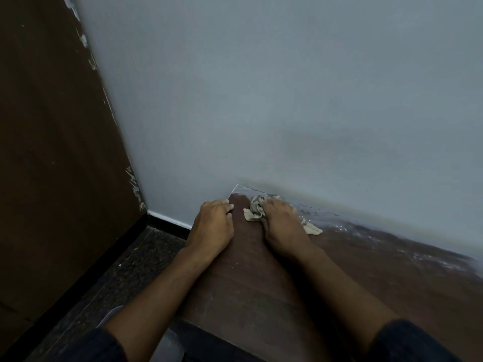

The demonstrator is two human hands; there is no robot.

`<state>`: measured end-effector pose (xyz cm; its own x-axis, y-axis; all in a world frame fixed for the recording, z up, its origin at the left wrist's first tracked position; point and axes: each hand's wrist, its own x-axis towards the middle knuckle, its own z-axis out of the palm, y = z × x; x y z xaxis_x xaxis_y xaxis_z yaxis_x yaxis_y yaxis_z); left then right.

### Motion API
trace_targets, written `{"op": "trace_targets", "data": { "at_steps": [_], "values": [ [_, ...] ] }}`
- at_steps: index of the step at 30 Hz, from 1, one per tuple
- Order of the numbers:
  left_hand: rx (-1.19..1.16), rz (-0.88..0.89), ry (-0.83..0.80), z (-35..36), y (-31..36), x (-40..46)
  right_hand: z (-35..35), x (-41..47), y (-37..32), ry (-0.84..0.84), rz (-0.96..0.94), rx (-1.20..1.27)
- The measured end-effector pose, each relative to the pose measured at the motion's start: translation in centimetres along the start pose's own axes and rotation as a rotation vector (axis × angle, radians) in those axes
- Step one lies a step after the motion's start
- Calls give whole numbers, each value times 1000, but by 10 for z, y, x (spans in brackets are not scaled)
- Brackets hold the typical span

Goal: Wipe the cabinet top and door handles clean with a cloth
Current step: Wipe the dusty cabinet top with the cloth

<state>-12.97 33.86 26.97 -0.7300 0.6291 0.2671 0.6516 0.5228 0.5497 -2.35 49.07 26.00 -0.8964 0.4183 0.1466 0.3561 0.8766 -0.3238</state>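
A dark brown wooden cabinet top (261,278) runs along the pale wall. Its back strip by the wall is covered in pale dust and grime (366,231). My right hand (282,223) presses a crumpled beige cloth (254,211) flat on the top near the far left corner; a tail of the cloth shows to the right of the hand. My left hand (213,226) rests on the left edge of the top, fingers curled over that edge. The door handles are out of view.
A pale grey-blue wall (287,100) stands right behind the cabinet. A tall dark brown panel (52,152) rises at the left. A dark speckled floor (125,270) with a black skirting lies between that panel and the cabinet.
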Motion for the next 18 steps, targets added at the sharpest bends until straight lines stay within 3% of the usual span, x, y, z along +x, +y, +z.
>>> {"op": "trace_targets", "data": {
  "at_steps": [7,11,16,18],
  "values": [
    [-273,-192,34,1,-2,11,-8,-15,8,-85,-138,11],
    [-252,-196,49,7,-3,13,3,18,-11,-20,-38,-12],
    [-185,-130,77,12,-6,16,12,25,-21,-60,-171,1],
    [-181,-130,81,13,-6,17,11,41,-14,-51,-139,-2]
  ]
}}
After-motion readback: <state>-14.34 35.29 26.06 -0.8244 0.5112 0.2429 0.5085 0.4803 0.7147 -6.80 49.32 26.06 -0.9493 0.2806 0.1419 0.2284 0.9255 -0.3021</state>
